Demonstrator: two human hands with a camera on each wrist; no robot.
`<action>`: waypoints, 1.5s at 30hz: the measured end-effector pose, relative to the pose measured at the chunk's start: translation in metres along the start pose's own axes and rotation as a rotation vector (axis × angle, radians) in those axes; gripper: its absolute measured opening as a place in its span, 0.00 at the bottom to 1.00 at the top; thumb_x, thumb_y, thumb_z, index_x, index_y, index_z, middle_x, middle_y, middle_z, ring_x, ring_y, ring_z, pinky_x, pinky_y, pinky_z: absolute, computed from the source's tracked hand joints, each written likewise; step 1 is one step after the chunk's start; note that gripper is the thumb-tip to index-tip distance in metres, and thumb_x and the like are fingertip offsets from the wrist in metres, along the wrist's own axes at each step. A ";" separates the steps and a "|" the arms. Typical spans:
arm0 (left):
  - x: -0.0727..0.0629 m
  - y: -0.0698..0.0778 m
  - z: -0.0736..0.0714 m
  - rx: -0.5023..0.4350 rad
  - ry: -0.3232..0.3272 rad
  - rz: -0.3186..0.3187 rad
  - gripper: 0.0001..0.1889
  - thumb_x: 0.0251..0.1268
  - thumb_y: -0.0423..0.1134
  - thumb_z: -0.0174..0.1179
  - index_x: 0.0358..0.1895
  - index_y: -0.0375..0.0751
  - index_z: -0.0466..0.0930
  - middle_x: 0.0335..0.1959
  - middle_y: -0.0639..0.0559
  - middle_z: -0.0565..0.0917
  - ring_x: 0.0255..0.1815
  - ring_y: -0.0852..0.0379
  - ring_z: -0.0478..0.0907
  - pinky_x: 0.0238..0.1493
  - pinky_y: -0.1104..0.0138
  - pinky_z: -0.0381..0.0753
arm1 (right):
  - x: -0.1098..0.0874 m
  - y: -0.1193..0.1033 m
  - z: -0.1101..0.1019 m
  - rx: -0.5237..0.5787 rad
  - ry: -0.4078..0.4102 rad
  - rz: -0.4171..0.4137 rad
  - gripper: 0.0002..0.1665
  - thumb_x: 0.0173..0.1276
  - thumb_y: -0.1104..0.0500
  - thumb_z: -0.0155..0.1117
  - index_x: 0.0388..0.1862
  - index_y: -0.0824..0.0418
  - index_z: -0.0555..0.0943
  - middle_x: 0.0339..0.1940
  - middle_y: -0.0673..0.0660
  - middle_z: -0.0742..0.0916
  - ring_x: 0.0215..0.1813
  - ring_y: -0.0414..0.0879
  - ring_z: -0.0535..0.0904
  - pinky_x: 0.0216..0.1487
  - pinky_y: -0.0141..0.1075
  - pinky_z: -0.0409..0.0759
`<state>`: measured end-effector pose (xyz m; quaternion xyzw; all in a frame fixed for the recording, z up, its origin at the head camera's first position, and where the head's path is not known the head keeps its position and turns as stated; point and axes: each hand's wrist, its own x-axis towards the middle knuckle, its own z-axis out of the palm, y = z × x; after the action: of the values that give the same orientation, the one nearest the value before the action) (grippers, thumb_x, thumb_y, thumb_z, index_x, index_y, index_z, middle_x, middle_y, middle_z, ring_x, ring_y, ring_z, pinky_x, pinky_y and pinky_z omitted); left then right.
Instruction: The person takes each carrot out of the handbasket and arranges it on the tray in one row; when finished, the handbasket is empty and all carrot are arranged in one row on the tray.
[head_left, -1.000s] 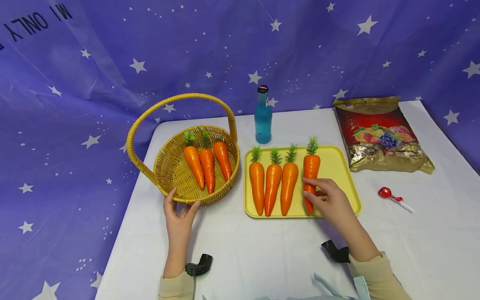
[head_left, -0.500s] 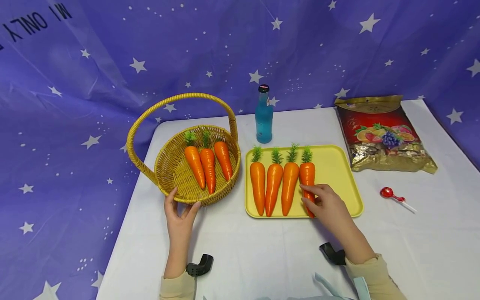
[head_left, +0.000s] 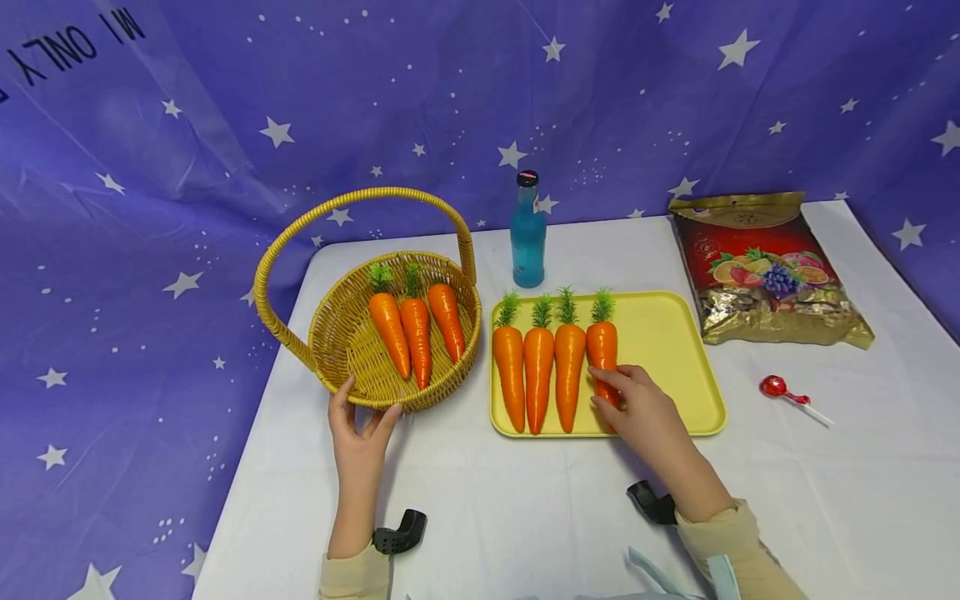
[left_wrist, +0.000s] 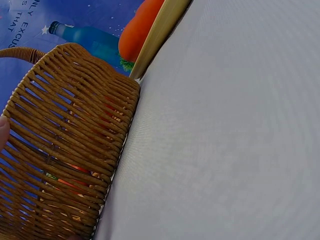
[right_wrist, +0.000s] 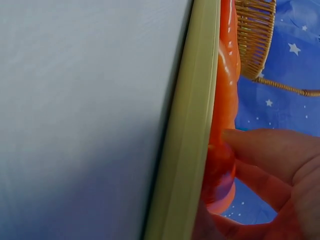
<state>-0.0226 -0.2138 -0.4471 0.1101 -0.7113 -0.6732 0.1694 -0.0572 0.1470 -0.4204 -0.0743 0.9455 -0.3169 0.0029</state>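
My right hand [head_left: 645,414] pinches the lower part of the rightmost carrot [head_left: 602,343] on a yellow tray [head_left: 678,367]. In the right wrist view, the thumb and fingers of my right hand [right_wrist: 280,175] are at the carrot's tapered end [right_wrist: 218,167], just over the tray's rim [right_wrist: 187,120]. Three more carrots [head_left: 538,367] lie side by side to its left, green tops away from me. My left hand [head_left: 360,446] holds the near rim of a round wicker basket [head_left: 341,333] with three carrots inside. Its thumb [left_wrist: 3,131] touches the basket wall [left_wrist: 75,115] in the left wrist view.
A blue bottle [head_left: 528,237] stands upright behind the tray. At the back right lies a red and gold candy bag [head_left: 765,271], with a red lollipop [head_left: 783,389] nearer me. The basket's tall handle [head_left: 360,196] arches over it. A starry purple cloth [head_left: 600,100] hangs behind the table.
On the tray, my right hand has moved left with its carrot. The other three carrots have shifted slightly left and now lie straighter. My left hand stays at the basket.
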 end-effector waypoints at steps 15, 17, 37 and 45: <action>0.000 0.002 0.001 -0.009 -0.002 0.006 0.40 0.60 0.29 0.66 0.73 0.40 0.53 0.75 0.49 0.46 0.75 0.46 0.47 0.65 0.49 0.65 | 0.000 -0.011 0.003 -0.062 -0.009 -0.031 0.24 0.61 0.61 0.69 0.58 0.64 0.80 0.50 0.70 0.79 0.47 0.63 0.77 0.47 0.56 0.77; 0.000 0.002 0.002 -0.010 -0.004 0.005 0.40 0.60 0.29 0.66 0.73 0.40 0.53 0.75 0.49 0.46 0.75 0.45 0.46 0.65 0.49 0.65 | 0.000 -0.011 0.003 -0.073 -0.007 -0.037 0.24 0.62 0.61 0.69 0.58 0.64 0.80 0.50 0.70 0.79 0.48 0.63 0.77 0.48 0.56 0.77; -0.005 0.023 0.004 0.006 -0.024 -0.018 0.40 0.60 0.28 0.65 0.72 0.35 0.52 0.75 0.40 0.44 0.75 0.41 0.46 0.65 0.44 0.62 | -0.006 -0.008 -0.017 -0.077 -0.060 0.010 0.26 0.66 0.56 0.66 0.62 0.61 0.77 0.62 0.78 0.71 0.60 0.75 0.68 0.58 0.67 0.66; 0.000 0.003 -0.001 0.002 -0.013 -0.027 0.41 0.59 0.29 0.67 0.73 0.40 0.53 0.76 0.48 0.45 0.75 0.47 0.46 0.65 0.49 0.64 | 0.013 -0.021 -0.042 0.052 0.019 -0.059 0.26 0.67 0.58 0.66 0.63 0.60 0.77 0.65 0.71 0.72 0.57 0.66 0.76 0.51 0.57 0.78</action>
<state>-0.0223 -0.2148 -0.4436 0.1155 -0.7115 -0.6755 0.1555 -0.0698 0.1539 -0.3738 -0.0992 0.9344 -0.3419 -0.0135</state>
